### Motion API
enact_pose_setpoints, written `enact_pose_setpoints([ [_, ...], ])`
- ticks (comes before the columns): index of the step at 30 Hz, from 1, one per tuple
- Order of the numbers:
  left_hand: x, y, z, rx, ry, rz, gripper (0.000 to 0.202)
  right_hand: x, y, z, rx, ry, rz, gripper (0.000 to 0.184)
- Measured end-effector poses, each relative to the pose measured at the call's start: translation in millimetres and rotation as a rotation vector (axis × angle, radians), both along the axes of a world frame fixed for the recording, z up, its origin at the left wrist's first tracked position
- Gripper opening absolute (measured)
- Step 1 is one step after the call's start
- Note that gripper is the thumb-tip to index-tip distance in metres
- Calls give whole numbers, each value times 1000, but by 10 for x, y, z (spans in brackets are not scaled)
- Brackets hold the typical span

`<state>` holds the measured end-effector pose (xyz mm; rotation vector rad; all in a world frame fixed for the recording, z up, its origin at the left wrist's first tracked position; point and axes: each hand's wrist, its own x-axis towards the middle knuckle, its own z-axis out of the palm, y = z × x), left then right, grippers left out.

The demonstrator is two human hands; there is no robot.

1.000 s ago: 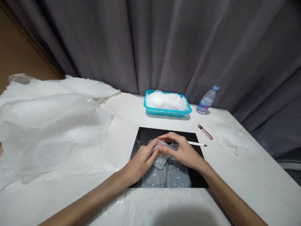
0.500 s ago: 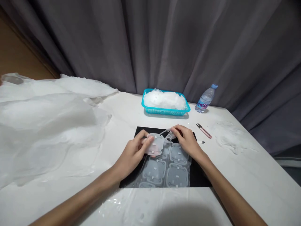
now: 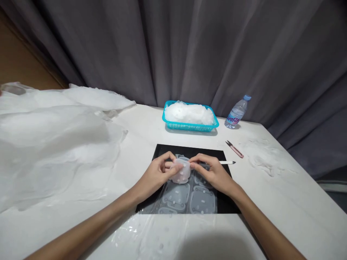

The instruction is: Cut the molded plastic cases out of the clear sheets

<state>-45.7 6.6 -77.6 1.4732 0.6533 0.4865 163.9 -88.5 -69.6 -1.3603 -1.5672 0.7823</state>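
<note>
My left hand (image 3: 155, 177) is closed on a small translucent moulded piece (image 3: 181, 176), rounded-square with little white bumps, with the thumb across its front. My right hand (image 3: 215, 172) pinches the right upper edge of the same piece, thumb and forefinger together. Whether a thin strip is also between those fingers is too small to tell. Below the hands, a clear sheet of similar moulded pieces (image 3: 204, 200) lies on a black mat (image 3: 229, 196). Its upper part is hidden by the hands.
A blue basket (image 3: 189, 127) heaped with white translucent pieces stands at the back, beside a water bottle (image 3: 236, 115). Pink thread snips (image 3: 235, 149), a white pen-like tool (image 3: 226, 162) and translucent scraps (image 3: 267, 157) lie right. Large filmy sheets (image 3: 54, 144) cover the left side.
My right hand has come left and down to the edge of the piece. The loose strip it held up is out of sight. The piece is tilted differently in my left hand.
</note>
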Motion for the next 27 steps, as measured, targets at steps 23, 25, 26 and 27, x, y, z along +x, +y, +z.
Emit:
enact_pose_setpoints([
  [23, -33, -159, 137, 162, 109, -50, 32, 535, -12, -140, 93, -567, -337, 30],
  [25, -39, -166, 139, 152, 97, -45, 33, 751, -123, -99, -35, -557, -204, 22],
  [26, -44, -169, 129, 153, 95, -48, 34, 855, -164, -93, -98, -542, -158, 19],
  [27, -51, -165, 111, 156, 93, -54, 35, 950, -192, -97, -147, -525, -133, 18],
])
